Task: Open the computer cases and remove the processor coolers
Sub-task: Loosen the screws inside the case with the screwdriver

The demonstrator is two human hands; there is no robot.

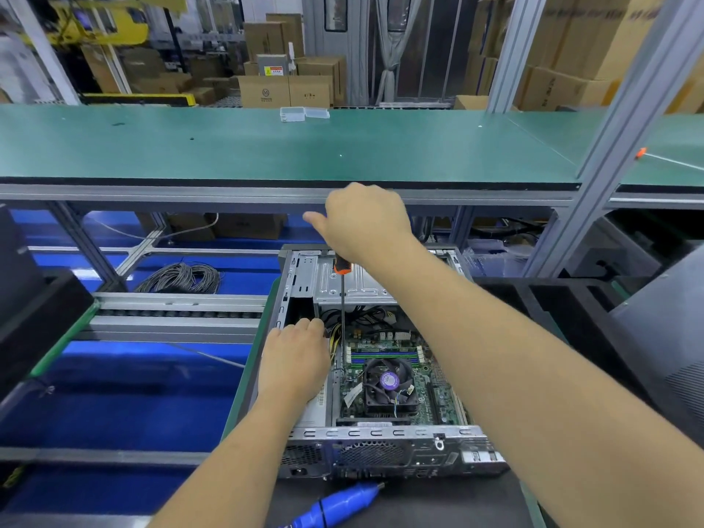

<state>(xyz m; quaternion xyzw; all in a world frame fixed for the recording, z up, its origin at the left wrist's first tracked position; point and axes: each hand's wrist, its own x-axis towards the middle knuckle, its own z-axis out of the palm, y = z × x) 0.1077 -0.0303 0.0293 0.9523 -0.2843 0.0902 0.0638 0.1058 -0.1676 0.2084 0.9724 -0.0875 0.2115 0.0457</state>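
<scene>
Blue power tool (343, 503) lies at the tabletop's near edge before the open computer case (381, 432); right hand (365, 222) grips an upright screwdriver (342, 299) beside the cooler (388, 383); left hand (295, 360), fingers curled, rests inside the case's left edge.

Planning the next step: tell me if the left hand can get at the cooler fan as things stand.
Probably yes. The left hand rests at the case edge right beside the fan, whose top is uncovered; only the thin screwdriver shaft stands near its far-left corner.

We see an orange-and-black screwdriver handle (341, 265), a black cooler fan (388, 383) with a purple label, a green motherboard (430, 390), a blue tool (343, 503) near us, and a green shelf (228, 146) farther off.
</scene>
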